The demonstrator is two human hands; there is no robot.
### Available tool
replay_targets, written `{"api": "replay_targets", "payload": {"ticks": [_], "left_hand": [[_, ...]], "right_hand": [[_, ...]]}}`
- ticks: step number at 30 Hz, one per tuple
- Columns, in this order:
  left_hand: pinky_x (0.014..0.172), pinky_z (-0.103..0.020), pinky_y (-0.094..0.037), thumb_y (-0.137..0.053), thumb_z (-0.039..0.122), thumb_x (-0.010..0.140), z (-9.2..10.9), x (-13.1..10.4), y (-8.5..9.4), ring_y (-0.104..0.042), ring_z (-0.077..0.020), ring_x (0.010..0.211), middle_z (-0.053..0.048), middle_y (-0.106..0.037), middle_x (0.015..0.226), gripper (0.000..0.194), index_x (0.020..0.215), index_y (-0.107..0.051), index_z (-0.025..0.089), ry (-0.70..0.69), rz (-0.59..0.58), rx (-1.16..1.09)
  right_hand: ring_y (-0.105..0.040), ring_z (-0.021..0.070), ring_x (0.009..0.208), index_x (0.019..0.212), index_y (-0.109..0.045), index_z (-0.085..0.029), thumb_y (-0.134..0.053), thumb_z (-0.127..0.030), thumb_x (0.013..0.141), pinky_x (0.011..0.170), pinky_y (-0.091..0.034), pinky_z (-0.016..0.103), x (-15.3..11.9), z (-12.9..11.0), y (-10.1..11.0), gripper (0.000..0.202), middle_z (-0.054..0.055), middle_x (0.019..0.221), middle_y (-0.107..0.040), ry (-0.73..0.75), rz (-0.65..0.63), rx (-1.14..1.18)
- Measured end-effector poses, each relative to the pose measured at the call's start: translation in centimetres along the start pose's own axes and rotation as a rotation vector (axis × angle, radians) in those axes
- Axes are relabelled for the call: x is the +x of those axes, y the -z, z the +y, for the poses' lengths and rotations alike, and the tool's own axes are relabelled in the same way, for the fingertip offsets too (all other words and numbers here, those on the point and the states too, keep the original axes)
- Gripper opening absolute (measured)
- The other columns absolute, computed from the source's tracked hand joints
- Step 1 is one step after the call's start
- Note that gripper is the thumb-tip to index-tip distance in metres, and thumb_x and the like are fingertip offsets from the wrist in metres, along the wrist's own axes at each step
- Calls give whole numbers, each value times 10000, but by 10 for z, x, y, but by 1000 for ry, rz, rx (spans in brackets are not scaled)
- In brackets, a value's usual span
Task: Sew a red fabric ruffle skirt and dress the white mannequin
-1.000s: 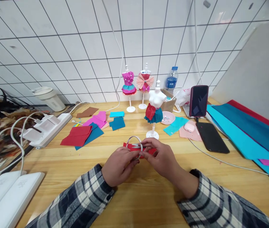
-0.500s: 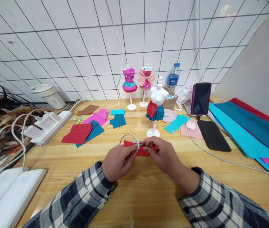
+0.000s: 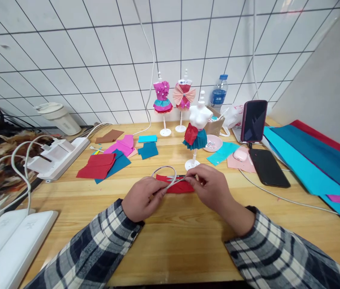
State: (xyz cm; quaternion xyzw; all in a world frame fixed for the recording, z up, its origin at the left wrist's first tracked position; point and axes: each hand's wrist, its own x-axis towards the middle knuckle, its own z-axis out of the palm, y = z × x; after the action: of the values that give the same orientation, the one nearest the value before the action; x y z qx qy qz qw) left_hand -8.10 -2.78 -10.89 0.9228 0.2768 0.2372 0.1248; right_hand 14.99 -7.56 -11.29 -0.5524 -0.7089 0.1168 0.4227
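Note:
My left hand (image 3: 142, 197) pinches a narrow roll of white tape (image 3: 175, 175), which stands up as a thin ring. From the roll a strip runs to the fingertips of my right hand (image 3: 210, 185), which are closed on its end. Beneath lies a red piece of crepe paper or cloth (image 3: 177, 188), partly hidden by my right fingers. Small scissors (image 3: 179, 177) rest at its far edge, their handles partly covered. Just behind, a white mini dress form (image 3: 199, 115) on a stand wears a teal skirt with a red drape.
Two dressed forms (image 3: 163, 96) stand by the tiled wall. On the left are folded red (image 3: 96, 165), teal and pink pieces and a power strip (image 3: 64, 160). A pink dish (image 3: 213, 143), phones (image 3: 270, 167) and large coloured sheets (image 3: 314, 160) lie right. A cable (image 3: 290, 202) crosses the table.
My hands have moved apart, the left one leftward and the right one slightly rightward. A strip of tape now stretches between the roll and my right fingers.

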Motion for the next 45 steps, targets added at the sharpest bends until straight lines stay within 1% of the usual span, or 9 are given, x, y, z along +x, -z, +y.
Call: {"api": "replay_targets", "payload": {"ticks": [9, 15, 17, 21, 25, 27, 31, 35, 45], "left_hand": [[634, -264, -448, -461, 267, 923, -6, 1, 9, -609, -155, 651, -36, -683, 696, 251, 833, -672, 165, 121, 100, 73], [586, -254, -435, -454, 376, 910, -33, -4, 22, -587, -146, 609, -15, -683, 696, 322, 791, -675, 174, 476, 296, 38], [640, -272, -462, -469, 444, 907, -60, -8, 28, -616, -165, 674, -23, -715, 796, 350, 896, -703, 184, 567, 360, 80], [823, -363, -489, -528, 536, 869, -101, -14, 34, -643, -264, 910, -118, -710, 956, 463, 997, -723, 136, 450, 89, 273], [811, -424, -475, -541, 536, 882, -98, -10, 24, -626, -306, 900, -153, -698, 927, 472, 1031, -711, 121, 432, 95, 517], [828, -409, -461, -526, 454, 922, -87, -5, 13, -625, -273, 894, -124, -707, 912, 355, 950, -725, 161, 295, 130, 472], [807, -323, -456, -538, 335, 948, -74, 2, -8, -643, -175, 833, -45, -740, 858, 235, 947, -749, 234, -45, -66, 59], [868, -381, -384, -683, 394, 851, -74, 1, -11, -653, -189, 888, -15, -751, 925, 140, 879, -773, 291, 9, -132, 8], [924, -416, -318, -671, 395, 836, -66, -4, -4, -632, -228, 1007, -37, -725, 1060, 173, 903, -762, 264, 176, -216, -76]], "right_hand": [[-613, 165, 773, 867, -644, -203, -597, -160, 871, 676, -469, 277, -5, -7, -1, 64, 32, 826, -683, 185, 54, -9], [-606, 160, 788, 917, -634, -212, -559, -128, 886, 702, -488, 279, -11, -14, 4, 117, 45, 861, -679, 335, 152, -44], [-601, 152, 779, 897, -632, -215, -567, -146, 886, 681, -485, 270, -8, -12, 5, 96, 39, 841, -664, 237, 132, 46], [-531, 116, 603, 859, -605, -214, -594, -290, 873, 505, -437, 237, -1, -1, -3, 77, -1, 752, -582, -245, -149, 498], [-368, 54, 436, 841, -597, -202, -692, -439, 786, 354, -260, 183, 6, -2, -9, 261, -46, 676, -525, -648, -309, 968], [-346, 43, 432, 779, -598, -190, -754, -439, 727, 353, -218, 173, 13, -8, -9, 299, -51, 641, -525, -689, -257, 1046], [-511, 80, 540, 751, -612, -191, -807, -437, 665, 423, -335, 177, 29, -17, -19, 326, -16, 680, -620, -687, -179, 1122], [-655, 160, 791, 756, -613, -191, -833, -478, 622, 608, -486, 227, 29, -11, -37, 385, 34, 795, -703, -714, -211, 1071], [-639, 110, 663, 761, -599, -161, -812, -520, 630, 636, -526, 239, 14, 0, -38, 438, 0, 712, -674, -792, -404, 885]]}}
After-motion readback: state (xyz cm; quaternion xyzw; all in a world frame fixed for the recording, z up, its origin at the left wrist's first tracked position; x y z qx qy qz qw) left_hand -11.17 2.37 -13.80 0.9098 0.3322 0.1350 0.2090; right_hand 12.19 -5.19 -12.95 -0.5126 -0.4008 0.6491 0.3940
